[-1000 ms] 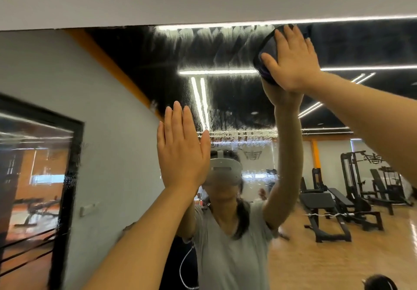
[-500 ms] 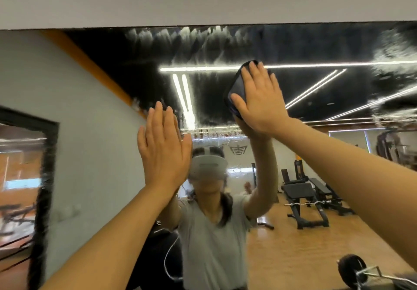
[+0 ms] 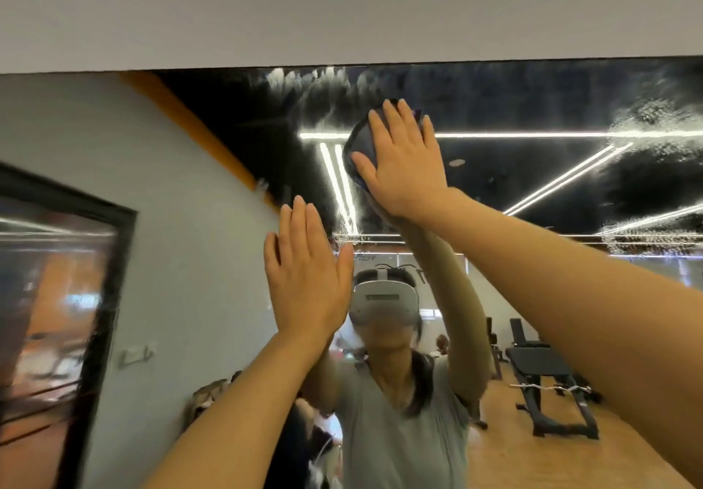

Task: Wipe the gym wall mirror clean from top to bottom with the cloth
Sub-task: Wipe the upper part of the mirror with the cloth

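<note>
The mirror filled most of the view below a band of pale wall, and its upper part was streaked with whitish, wet-looking smears, thickest along the top edge and out toward the right. The left hand lay flat on the glass with straight, close fingers, holding nothing (seemingly a brace for the reach). Above it and to the right, the right hand pressed the dark cloth against the mirror, fingers straight and spread over it, the cloth showing only at the fingertips and along the thumb side. It sat a little under the top edge, over a reflected light strip. This looked like the first stage of the job, the high band, with nearly all the glass below not yet wiped. The next move probably called for firm, even pressure through the flat palm and overlapping passes across the smears on the right before working lower.
</note>
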